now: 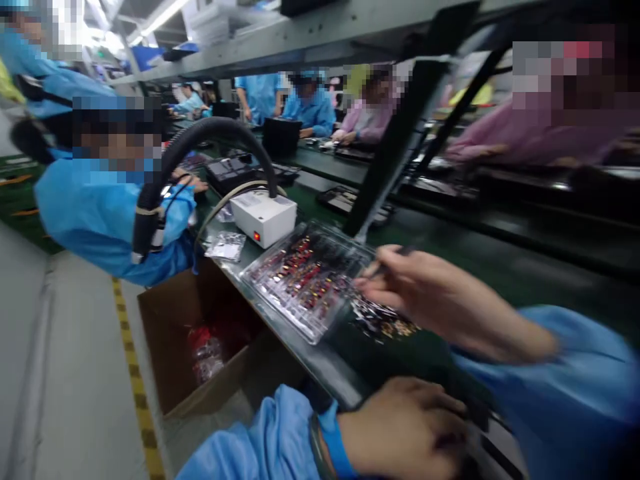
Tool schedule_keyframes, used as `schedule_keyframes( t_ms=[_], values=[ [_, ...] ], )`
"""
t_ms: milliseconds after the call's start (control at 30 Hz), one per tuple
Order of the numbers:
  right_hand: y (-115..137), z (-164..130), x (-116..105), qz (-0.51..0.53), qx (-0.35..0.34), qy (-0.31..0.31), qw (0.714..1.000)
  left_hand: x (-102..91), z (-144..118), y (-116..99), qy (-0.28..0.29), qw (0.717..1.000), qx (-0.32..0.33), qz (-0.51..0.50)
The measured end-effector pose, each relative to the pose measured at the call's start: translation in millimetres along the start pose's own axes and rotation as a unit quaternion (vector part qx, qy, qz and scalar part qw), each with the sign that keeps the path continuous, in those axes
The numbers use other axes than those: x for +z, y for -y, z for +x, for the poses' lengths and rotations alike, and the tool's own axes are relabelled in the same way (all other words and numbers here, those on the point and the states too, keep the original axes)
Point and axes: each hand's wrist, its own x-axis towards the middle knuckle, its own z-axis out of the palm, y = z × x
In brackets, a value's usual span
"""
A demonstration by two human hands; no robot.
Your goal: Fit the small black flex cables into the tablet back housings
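My right hand (425, 293) is closed in a pinch on dark, slim tweezers (383, 268), their tips pointing down and left. Just below it lies a loose pile of tiny metallic and dark parts (380, 320). To its left a clear plastic tray (315, 333) holds rows of small red, black and gold components (305, 273). My left hand (405, 427), with a blue band at the wrist, rests low near the table's front edge. Its fingers curl down over a dark object whose kind is blurred and partly hidden.
Behind the tray stands a white box (265, 220) with a red switch and a black flexible hose (210, 127). Near it lies a small silvery bag (226, 247). A cardboard box (170, 353) sits below the table edge. A dark post (395, 147) rises ahead. Co-workers sit left and across.
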Motion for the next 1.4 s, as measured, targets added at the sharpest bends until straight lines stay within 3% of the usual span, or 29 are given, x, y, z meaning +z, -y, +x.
schedule_keyframes(
  t_ms=[100,200,267,367,467,767,1033,1400],
  values=[
    [1,-85,-54,-0.012,-0.013,-0.258,0.966,3.9,-4,-4,-0.025,0.998,0.011,-0.056],
    [-26,-141,-77,0.035,0.007,-0.377,0.926,-4.5,2,-13,-0.078,0.988,-0.028,-0.129],
    [-47,-159,-81,0.073,0.004,-0.382,0.921,-10.2,12,-23,-0.090,0.971,-0.089,-0.205],
    [-70,-166,-81,0.118,-0.020,-0.356,0.927,-12.3,29,-41,-0.042,0.926,-0.184,-0.325],
    [-82,-165,-83,0.144,-0.038,-0.330,0.932,-6.6,38,-56,-0.014,0.904,-0.229,-0.361],
    [-101,-157,-96,0.222,-0.025,-0.290,0.931,8.4,37,-59,-0.095,0.936,-0.221,-0.258],
    [-102,-154,-100,0.279,0.005,-0.279,0.919,9.2,39,-60,-0.090,0.938,-0.219,-0.255],
    [-106,-153,-100,0.275,0.000,-0.291,0.917,11.6,38,-59,-0.076,0.927,-0.237,-0.281]
  ],
)
